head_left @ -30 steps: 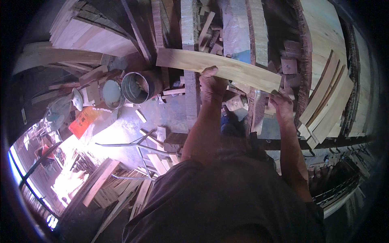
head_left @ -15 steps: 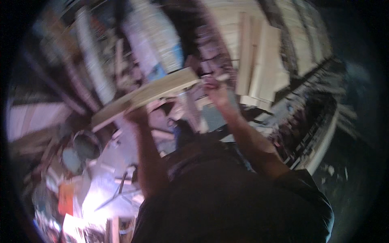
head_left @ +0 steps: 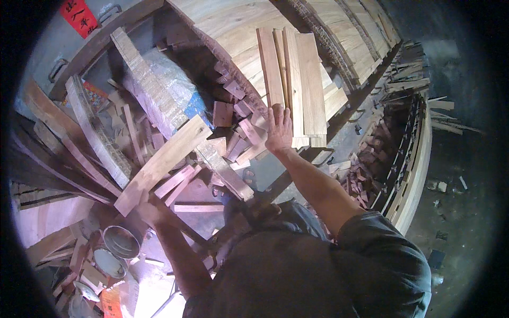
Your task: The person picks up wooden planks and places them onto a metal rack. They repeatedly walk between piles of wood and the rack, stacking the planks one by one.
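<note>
A light wooden board (head_left: 165, 163) slants up to the right above the scrap wood, its far end over a rough beam. My left hand (head_left: 149, 208) is closed on its near end; the fingers are partly hidden by the board. Several narrow planks (head_left: 310, 79) lie side by side on a large stack of boards. My right hand (head_left: 279, 130) rests with fingers stretched out at the near end of the leftmost plank (head_left: 270, 66), and no object shows in its grasp.
Rough beams (head_left: 140, 66) and offcuts lie around a plastic-wrapped bundle (head_left: 172, 79). A metal bucket (head_left: 122, 241) and a pale round lid or pan (head_left: 110, 263) are at lower left. To the right stands a long bin (head_left: 416, 175) of scrap wood.
My left hand has moved down and left with the board, which now tilts more steeply. My right hand, near the board's far end before, now lies on the planks. The view has steadied.
</note>
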### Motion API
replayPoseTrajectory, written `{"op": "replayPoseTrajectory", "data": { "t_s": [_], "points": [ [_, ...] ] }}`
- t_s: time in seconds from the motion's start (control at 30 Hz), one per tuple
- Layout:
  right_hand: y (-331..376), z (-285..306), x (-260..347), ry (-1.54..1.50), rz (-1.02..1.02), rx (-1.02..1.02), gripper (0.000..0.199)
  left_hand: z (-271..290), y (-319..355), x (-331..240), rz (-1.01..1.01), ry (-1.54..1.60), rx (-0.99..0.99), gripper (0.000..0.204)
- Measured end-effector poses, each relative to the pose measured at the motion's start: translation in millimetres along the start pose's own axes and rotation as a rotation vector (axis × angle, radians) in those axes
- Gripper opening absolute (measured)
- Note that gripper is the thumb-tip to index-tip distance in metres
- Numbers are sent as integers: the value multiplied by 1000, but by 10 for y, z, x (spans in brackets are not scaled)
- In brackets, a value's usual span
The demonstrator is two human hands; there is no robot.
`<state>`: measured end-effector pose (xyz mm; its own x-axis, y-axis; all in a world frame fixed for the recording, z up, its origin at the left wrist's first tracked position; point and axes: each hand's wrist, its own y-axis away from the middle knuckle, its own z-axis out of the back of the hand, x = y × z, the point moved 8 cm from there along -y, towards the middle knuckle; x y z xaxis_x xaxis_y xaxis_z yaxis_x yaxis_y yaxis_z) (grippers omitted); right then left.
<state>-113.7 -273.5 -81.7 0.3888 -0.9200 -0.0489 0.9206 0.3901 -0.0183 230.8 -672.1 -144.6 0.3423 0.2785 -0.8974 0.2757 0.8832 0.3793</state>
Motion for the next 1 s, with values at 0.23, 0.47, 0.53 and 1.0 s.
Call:
{"op": "replayPoseTrajectory", "data": {
  "t_s": [0.23, 0.47, 0.53, 1.0],
  "points": [
    [-106, -114, -389, -822, -388, 106, 77, 835, -151, 235, 165, -63, -683, 65],
    [-85, 604, 213, -2267, -483, 489, 80, 925, -224, 417, -209, -414, -705, 62],
    [-27, 544, 282, -2319, -411, 588, 87, 701, -223, 407, -383, -421, -579, 61],
    [616, 469, 1209, -1609, -37, 1491, 83, -1300, 1150, -1940, -1296, -959, 667, 57]
  ]
}}
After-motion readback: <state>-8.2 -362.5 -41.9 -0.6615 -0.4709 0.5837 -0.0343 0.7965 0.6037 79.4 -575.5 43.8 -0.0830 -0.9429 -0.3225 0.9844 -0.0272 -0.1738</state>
